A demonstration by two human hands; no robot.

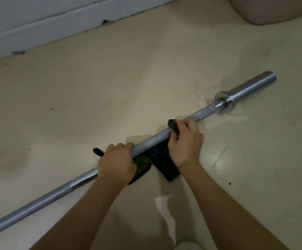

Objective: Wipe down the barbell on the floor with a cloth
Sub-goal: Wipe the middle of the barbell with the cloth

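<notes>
- Forearms come in from the near edge of the view; left hand (116,163) and right hand (186,143) sit close together on the bar, right hand further along toward the far-right end
- barbell (146,142) lies flat on the floor (110,87); long axis runs diagonally, from the near-left corner of the floor in view up to the far right, roughly parallel with the wall's skirting (38,24)
- cloth (162,156), dark with green patches, is draped across the shaft between and under the hands; its loose part trails on the floor on the near side, and a black tip pokes out beyond the left knuckles
- right hand: fingers curled together over the top of the shaft, clamping a fold of cloth round it; thumb side hidden
- left hand: fingers curled over the bare shaft, pressed together; heel of the hand rests on the green part of the cloth; whether it also pinches cloth, cannot tell
- judgement: wiping is mid-shaft; unwiped-looking run lies along the axis from the right fingers toward the collar (225,101) and sleeve (251,87), so the right hand is nearer and would slide that way while the left steadies
- long stretch toward the near-left lies on the left hand's side
- pinkish rounded object (272,9) at the far-right corner, well apart
</notes>
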